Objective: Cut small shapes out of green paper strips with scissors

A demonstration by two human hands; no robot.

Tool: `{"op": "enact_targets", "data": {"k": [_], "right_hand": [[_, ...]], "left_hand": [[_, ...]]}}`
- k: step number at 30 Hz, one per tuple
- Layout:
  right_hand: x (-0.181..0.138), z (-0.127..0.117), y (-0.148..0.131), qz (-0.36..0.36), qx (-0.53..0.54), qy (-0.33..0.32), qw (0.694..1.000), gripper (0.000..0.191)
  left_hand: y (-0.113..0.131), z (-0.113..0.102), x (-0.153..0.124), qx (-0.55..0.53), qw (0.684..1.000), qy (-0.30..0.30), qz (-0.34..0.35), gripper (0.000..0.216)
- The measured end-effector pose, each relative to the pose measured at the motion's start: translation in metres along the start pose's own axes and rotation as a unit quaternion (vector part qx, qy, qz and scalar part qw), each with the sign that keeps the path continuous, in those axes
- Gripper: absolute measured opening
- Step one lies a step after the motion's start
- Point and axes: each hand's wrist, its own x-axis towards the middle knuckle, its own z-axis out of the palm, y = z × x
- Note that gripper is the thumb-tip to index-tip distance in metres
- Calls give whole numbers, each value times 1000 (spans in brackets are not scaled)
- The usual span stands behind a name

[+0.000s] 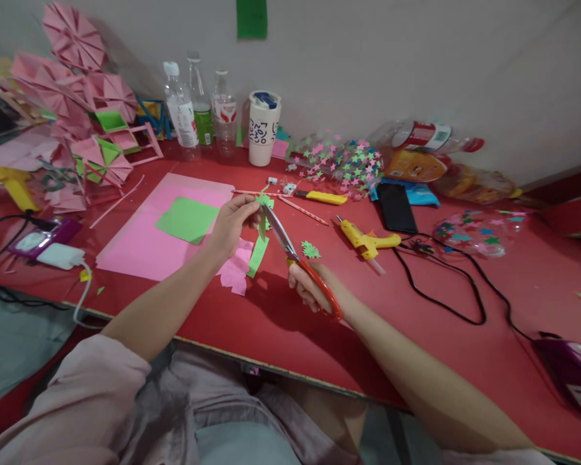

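A large pink paper sheet [135,248] lies on the red table [513,290], with a light green paper square [187,219] on top of it. Just right of the sheet, the left hand [232,225] is raised above the table. Its thumb and fingertips [252,201] are pinched together on a small green paper piece [263,223], which hangs down from them. The red-handled steel scissors [283,237] touch this paper just beside the fingertips. The right hand [306,287] has its fingers curled tight through the scissor handles. Farther right, a small green leaf-shaped cutout [310,249] lies on the table near a yellow glue gun [368,241].
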Motion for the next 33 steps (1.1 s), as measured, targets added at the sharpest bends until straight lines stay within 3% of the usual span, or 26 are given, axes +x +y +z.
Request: {"op": "enact_targets", "data": {"k": [21,33], "right_hand": [[9,-3,6,65,-4,21,998,51],[4,-2,3,26,-8,9,1000,52]], "left_hand": [[3,-3,1,26,999,0,23,12],[4,-4,1,38,999,-35,18,13]]}}
